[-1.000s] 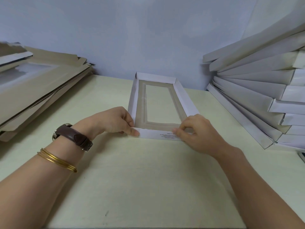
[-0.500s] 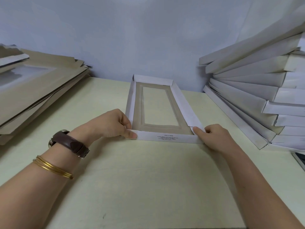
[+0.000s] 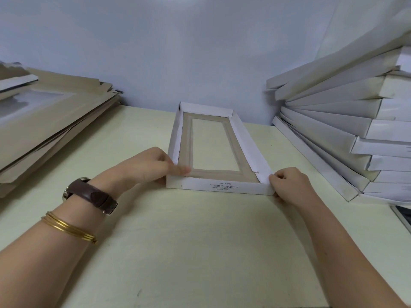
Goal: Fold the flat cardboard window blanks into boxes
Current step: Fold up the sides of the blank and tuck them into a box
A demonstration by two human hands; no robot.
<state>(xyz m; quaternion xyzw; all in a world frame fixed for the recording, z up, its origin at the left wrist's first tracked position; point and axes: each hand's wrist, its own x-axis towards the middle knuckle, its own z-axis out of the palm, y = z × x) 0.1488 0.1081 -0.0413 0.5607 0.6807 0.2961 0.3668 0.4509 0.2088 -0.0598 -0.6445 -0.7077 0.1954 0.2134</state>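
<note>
Box (image 3: 213, 186): one, toward the back edge of the table (image 3: 200, 252). Left hand (image 3: 153, 167) grips its near left corner; right hand (image 3: 291, 185) has slid over to pinch the near right corner. Last wall up, so likely nearly done.

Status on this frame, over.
Left hand grips box at near-left corner, right hand pinches near-right corner. All four walls up. Nothing in the way.

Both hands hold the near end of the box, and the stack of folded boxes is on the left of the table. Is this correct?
No. The head view shows the stack of folded boxes on the right of the table. The left hand and right hand do hold the near end of the box.
</note>
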